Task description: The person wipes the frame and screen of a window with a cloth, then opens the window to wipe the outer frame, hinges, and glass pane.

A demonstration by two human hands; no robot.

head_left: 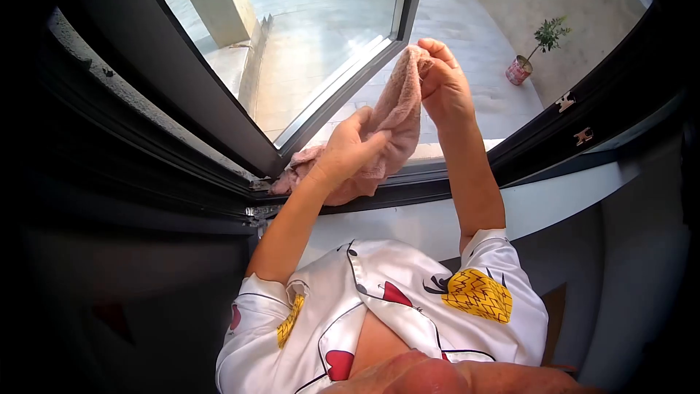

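Observation:
A pink fluffy cloth [397, 113] hangs between my two hands over the window sill. My right hand [445, 84] pinches its upper end, raised near the corner of the open window sash [357, 84]. Lower down, my left hand [354, 147] is closed round the cloth's middle, thumb on top. The cloth's lower folds rest on the dark window frame [430, 188] near the hinge [261, 211]. Some of my left fingers are hidden behind the fabric.
The glass sash stands swung outward on the left. A white inner sill [554, 201] runs below the frame. Outside are a tiled floor [467, 66], a potted plant [519, 71] by a wall, and a pillar [211, 0].

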